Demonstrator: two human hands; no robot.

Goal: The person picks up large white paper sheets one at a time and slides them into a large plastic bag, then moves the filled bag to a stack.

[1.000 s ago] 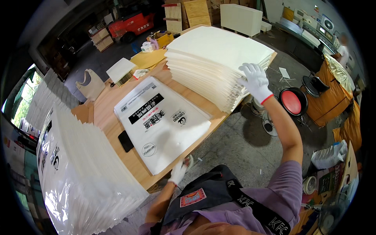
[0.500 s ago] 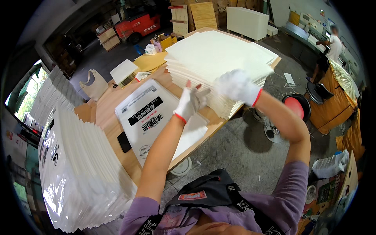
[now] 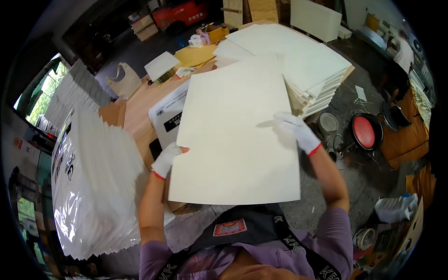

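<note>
I hold a large cream sheet (image 3: 233, 135) up in front of me, over the wooden table (image 3: 140, 107). My left hand (image 3: 167, 159), in a white glove, grips its left edge. My right hand (image 3: 296, 132), also gloved, lies on its right side near the edge. The sheet hides most of a white printed bag (image 3: 170, 116) lying flat on the table. Behind it, on the table's far right, stands a tall pile of the same cream sheets (image 3: 298, 65).
A thick stack of white plastic bags (image 3: 95, 182) stands at my left. Yellow envelopes (image 3: 196, 55) and a small white box (image 3: 161, 65) lie at the table's far end. On the floor at right are a red round stool (image 3: 366, 131), cables and a person (image 3: 405, 51) at a bench.
My left hand rose from the table's near edge to the pile. Both hands then drew one cream sheet off the pile toward me; it now covers the printed bag.
</note>
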